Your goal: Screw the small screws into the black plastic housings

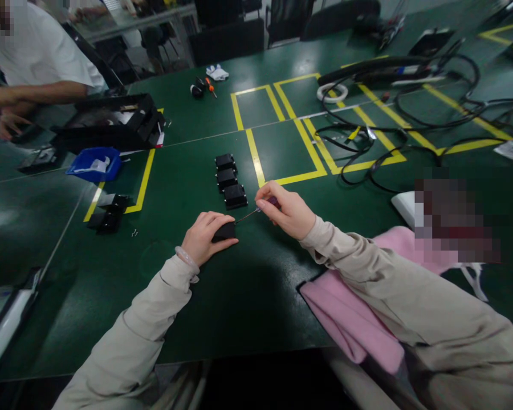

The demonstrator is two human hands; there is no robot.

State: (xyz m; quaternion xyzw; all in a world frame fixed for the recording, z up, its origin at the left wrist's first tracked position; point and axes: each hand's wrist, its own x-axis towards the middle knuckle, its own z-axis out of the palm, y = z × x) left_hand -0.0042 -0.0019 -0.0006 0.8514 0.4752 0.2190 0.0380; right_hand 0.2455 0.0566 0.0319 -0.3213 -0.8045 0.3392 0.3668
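Note:
My left hand [205, 238] is closed over a small black box [224, 231] and presses it down on the green table [239, 296]. My right hand [287, 210] pinches a thin screwdriver [250, 214] with a purple handle; its metal tip points left into the box's side. Just beyond my hands, three more black boxes [229, 180] lie in a row.
A blue tray [94, 163] and a black case [111, 122] sit at the back left by another person's arm [38, 94]. Black parts [109, 213] lie left. Tangled cables [393, 125] cross yellow floor-tape squares at right. Pink cloth [346, 319] lies under my right sleeve.

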